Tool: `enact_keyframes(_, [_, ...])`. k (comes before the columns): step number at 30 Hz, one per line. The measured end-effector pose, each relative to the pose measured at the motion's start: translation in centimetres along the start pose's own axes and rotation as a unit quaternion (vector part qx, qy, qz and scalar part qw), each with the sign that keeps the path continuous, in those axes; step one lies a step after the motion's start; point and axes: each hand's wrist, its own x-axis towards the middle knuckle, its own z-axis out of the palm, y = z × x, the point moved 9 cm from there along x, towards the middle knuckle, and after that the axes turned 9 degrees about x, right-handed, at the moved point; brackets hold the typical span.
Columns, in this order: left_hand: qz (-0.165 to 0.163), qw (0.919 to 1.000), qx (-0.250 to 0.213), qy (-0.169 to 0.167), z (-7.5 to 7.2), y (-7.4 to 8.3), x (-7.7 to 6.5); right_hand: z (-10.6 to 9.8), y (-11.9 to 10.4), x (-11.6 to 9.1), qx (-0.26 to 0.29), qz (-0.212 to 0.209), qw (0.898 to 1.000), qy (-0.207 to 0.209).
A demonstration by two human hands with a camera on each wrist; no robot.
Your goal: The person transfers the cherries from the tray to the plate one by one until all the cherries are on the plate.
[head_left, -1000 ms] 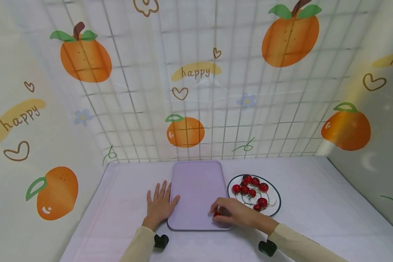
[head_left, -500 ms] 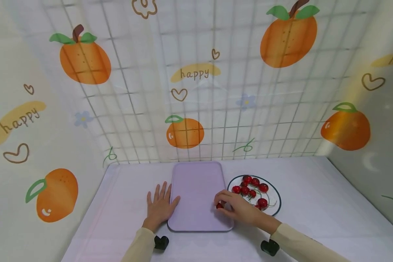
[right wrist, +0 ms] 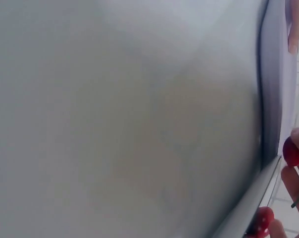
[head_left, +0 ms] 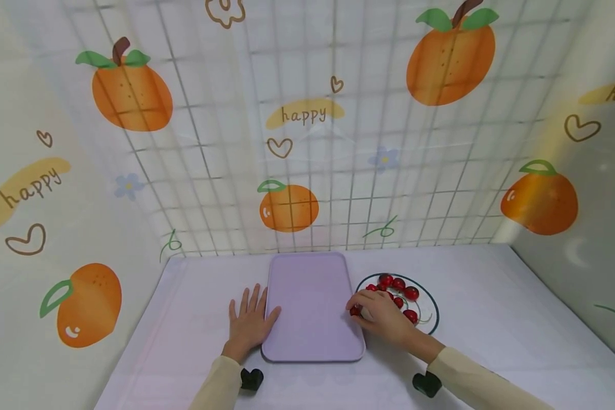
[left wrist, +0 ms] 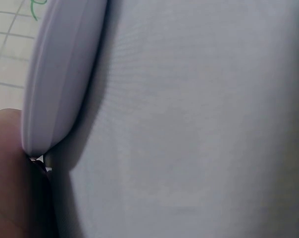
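Observation:
My right hand [head_left: 384,319] pinches a red cherry [head_left: 355,310] between thumb and fingers, over the tray's right edge beside the plate. In the right wrist view that cherry [right wrist: 292,151] shows a thin stem hanging from it. A round white plate with a dark rim [head_left: 437,310] bears several red cherries [head_left: 411,293], some hidden behind the right hand. My left hand [head_left: 249,324] lies flat with fingers spread at the left side of the lilac tray [head_left: 307,307], its thumb over the rim. No items show on the tray's surface.
A white cloth [head_left: 492,319] covers the table. Behind stands a curtain [head_left: 348,205] printed with oranges, over a wire grid. Similar printed sheets enclose the left and right sides.
The right hand has moved from the tray's lower right area, rightward and away from me, toward the plate, with the cherry still between its fingers. The left hand has stayed in place.

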Motion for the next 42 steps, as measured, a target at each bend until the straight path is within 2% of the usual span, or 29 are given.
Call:
enact_keyframes(9, [0.002, 0.9999, -0.009, 0.004, -0.3, 0.1, -0.1, -0.4, 1.1, 0.1, -0.056, 0.029, 0.997, 0.036])
enact_keyframes(14, [0.0, 1.0, 0.003, 0.001, -0.1, 0.0, 0.0, -0.6, 2.1, -0.3, -0.075, 0.047, 0.995, 0.046])
enact_keyframes(21, [0.001, 1.0, 0.007, 0.002, 0.1, -0.1, 0.2, -1.1, 2.8, -0.9, -0.07, 0.055, 0.994, 0.064])
enact_keyframes(34, [-0.002, 1.0, -0.004, -0.005, -0.2, 0.1, -0.1, -1.1, 3.5, -1.1, -0.076, 0.093, 0.991, 0.055])
enact_keyframes(42, [0.0, 0.9999, -0.015, -0.002, -0.5, 0.2, -0.2, -1.5, 3.3, -1.0, -0.076, 0.085, 0.99, 0.077])
